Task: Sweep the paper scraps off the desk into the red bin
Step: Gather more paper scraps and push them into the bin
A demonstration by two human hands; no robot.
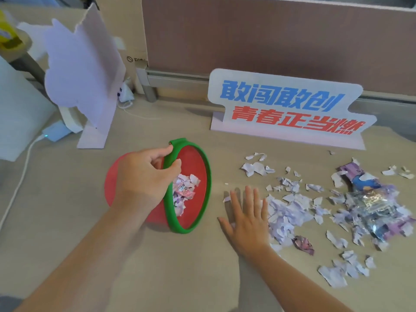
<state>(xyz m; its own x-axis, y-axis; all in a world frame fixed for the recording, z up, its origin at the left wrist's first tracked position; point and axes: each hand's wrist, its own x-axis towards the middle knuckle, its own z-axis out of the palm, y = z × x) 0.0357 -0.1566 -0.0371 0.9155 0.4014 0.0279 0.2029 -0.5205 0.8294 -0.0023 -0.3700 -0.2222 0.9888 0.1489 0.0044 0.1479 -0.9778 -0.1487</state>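
Beige laminate desk [67, 221], backed by a brown partition panel [270, 37]. A white standing sign with blue and red Chinese lettering [286, 109] stands at the back edge; a pale lilac cut-out board on a foot [83, 75] stands at back left, seen from behind, so its face is hidden. A small pale blue box with a lit dot and white cable [55, 132] lies beside that foot, partly covered by it; what it is cannot be told.

Round red plastic bin with a green rim [195, 163] is on the desk at centre, tipped on its side with the mouth facing right toward the scraps. Its far wall is mostly hidden behind the left hand [144, 176]. Some torn pieces already lie inside.

Left hand: fingers curled and clamped on the upper green rim, thumb on the outside, fingertips inside the mouth.

Right hand [245, 215]: flat, palm down on the desk, fingers straight and slightly spread, holding nothing, between bin and pile. Its outer edge touches the near side of the torn white and lilac paper scraps [290, 210]; one small scrap sits at the fingertips.

Scraps spread loosely across the right half of the desk, with crumpled clear and printed wrapper pieces [369, 199] mixed in; print is too blurred to read.
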